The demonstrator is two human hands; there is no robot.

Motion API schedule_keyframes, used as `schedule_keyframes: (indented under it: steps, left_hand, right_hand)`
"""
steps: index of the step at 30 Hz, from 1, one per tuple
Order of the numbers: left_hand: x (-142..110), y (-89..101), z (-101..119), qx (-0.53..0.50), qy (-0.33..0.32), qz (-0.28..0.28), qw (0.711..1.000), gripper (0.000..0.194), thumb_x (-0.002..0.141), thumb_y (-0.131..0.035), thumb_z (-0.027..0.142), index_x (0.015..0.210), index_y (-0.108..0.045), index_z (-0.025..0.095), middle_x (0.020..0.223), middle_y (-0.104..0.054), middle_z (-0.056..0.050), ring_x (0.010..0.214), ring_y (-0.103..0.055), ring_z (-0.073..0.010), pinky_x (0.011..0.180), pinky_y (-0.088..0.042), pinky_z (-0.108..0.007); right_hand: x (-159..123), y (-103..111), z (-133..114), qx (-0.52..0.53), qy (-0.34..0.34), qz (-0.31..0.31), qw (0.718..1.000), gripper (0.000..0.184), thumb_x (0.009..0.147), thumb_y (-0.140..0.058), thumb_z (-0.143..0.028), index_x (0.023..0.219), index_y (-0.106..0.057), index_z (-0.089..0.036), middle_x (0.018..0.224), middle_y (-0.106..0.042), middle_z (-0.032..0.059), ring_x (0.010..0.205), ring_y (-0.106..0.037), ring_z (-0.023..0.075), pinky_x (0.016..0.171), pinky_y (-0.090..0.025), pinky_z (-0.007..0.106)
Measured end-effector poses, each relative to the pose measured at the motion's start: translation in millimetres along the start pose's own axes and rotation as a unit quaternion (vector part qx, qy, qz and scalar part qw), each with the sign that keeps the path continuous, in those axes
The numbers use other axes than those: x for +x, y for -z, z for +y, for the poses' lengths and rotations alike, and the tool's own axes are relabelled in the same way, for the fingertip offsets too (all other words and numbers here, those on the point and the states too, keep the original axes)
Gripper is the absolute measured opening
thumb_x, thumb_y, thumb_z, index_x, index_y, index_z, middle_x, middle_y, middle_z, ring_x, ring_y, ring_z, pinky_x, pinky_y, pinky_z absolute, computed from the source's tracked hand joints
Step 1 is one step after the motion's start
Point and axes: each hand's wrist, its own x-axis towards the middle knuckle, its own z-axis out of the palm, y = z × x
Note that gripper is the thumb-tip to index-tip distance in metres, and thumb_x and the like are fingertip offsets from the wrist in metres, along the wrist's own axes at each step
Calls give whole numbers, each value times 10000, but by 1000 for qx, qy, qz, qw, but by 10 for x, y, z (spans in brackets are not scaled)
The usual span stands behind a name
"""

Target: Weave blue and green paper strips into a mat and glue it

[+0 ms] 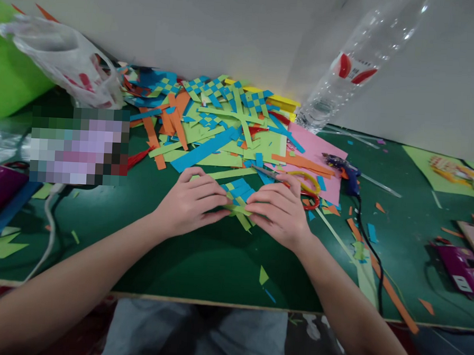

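Between my two hands is a small weave of blue and light green paper strips [241, 192]. My left hand [196, 201] pinches its left edge with curled fingers. On the opposite side, my right hand [277, 209] grips the right edge in the same way. A few green strip ends stick out below the weave toward me. Just behind my right hand lie scissors with yellow and red handles [310, 182], their blades pointing left. Loose blue strips [206, 148] and green strips [231, 173] lie beyond my fingers.
Woven pieces [212, 89] and cut strips heap along the wall. A tilted plastic bottle [352, 69], pink paper [318, 150] and a blue glue gun [346, 170] with a black cord lie right. Left are a plastic bag [78, 66], a white cable [51, 223] and a purple box [0, 189].
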Motion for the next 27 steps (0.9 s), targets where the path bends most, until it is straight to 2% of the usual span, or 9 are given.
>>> schedule_keyframes:
  steps: [3, 7, 8, 11, 14, 17, 20, 27]
  left_hand:
    - [12, -30, 28, -13, 16, -16, 1000, 63, 909, -613, 235, 963, -642, 247, 908, -762, 8, 848, -696, -161, 903, -407, -383]
    - [-2, -44, 19, -22, 63, -27, 997, 161, 928, -559, 209, 1075, -618, 236, 863, -752, -1, 795, -689, -147, 883, -407, -355]
    - [-11, -48, 11, -24, 69, -25, 997, 210, 929, -556, 210, 1135, -596, 231, 858, -749, -3, 783, -687, -145, 882, -408, -349]
    - [-35, -70, -9, -18, 83, -27, 996, 335, 938, -541, 213, 1272, -513, 209, 825, -735, 2, 722, -675, -139, 897, -411, -338]
    - [-41, -98, -14, -13, 97, -34, 995, 352, 939, -527, 209, 1289, -503, 207, 779, -728, 17, 671, -664, -140, 905, -417, -342]
    - [-37, -117, -14, -11, 106, -41, 993, 321, 938, -521, 203, 1258, -543, 223, 774, -736, 17, 682, -669, -145, 892, -423, -346]
    - [-34, -120, -17, -12, 107, -50, 993, 238, 948, -515, 224, 1168, -603, 243, 773, -739, 12, 694, -668, -145, 893, -421, -353]
    - [-1, -93, 14, -99, 124, -56, 986, 112, 941, -519, 257, 894, -618, 230, 757, -720, 35, 665, -633, -127, 890, -411, -352]
  right_hand:
    - [10, -5, -15, 30, 9, -22, 999, 82, 884, -684, -295, 966, -678, -298, 984, -751, -35, 940, -655, 171, 1068, -351, 450]
    - [34, 32, -29, 96, -8, -51, 994, 462, 848, -643, -568, 1173, -625, -240, 1139, -705, 79, 1045, -648, 229, 1024, -413, 461]
    - [35, 40, -29, 101, -15, -42, 994, 457, 872, -608, -563, 1185, -614, -230, 1143, -697, 93, 1052, -646, 232, 1004, -431, 458]
    - [23, 35, -20, 81, -26, -9, 996, 262, 928, -560, -419, 1087, -625, -222, 1050, -711, 83, 973, -657, 209, 957, -464, 431]
    - [5, -5, -10, 27, -13, -50, 998, 144, 921, -581, -330, 960, -648, -208, 944, -728, 58, 889, -651, 193, 958, -453, 427]
    - [-9, -50, 3, -24, 15, -143, 989, 181, 931, -577, -339, 951, -677, -189, 937, -736, 63, 949, -637, 215, 1017, -405, 467]
    - [-20, -75, 25, -36, 24, -205, 978, 245, 936, -582, -379, 980, -686, -162, 956, -736, 82, 1015, -624, 236, 1059, -380, 502]
    - [-48, -73, 74, -48, 20, -228, 972, 350, 976, -505, -446, 1057, -681, -156, 1030, -741, 90, 1055, -629, 233, 1102, -357, 519]
